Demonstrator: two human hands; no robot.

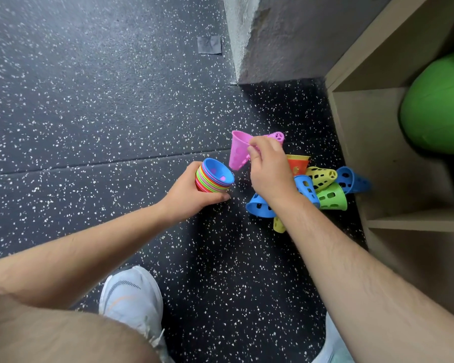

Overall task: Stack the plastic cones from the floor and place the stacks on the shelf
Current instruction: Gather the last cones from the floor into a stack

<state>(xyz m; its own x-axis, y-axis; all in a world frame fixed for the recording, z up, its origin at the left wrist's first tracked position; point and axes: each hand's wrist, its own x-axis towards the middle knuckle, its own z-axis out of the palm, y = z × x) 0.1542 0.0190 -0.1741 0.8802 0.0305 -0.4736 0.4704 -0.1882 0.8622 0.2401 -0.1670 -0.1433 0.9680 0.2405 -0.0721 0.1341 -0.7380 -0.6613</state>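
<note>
My left hand [192,195] grips a stack of nested plastic cones [214,176], many colours, with a blue one on top and its wide mouth facing up. My right hand [269,170] pinches a pink perforated cone [238,150] just right of and above the stack, tilted with its mouth toward the stack. Loose cones lie in a heap on the floor under my right wrist: an orange one [298,163], a yellow one [321,176], a green one [332,197], blue ones [260,205] [351,180]. A wooden shelf unit [372,142] stands at the right.
A green ball [438,106] fills the upper shelf compartment. A grey wall corner [260,40] rises behind the cones. The floor is dark speckled rubber with a patch of tape [209,44]. My white shoe [133,294] rests near the bottom centre.
</note>
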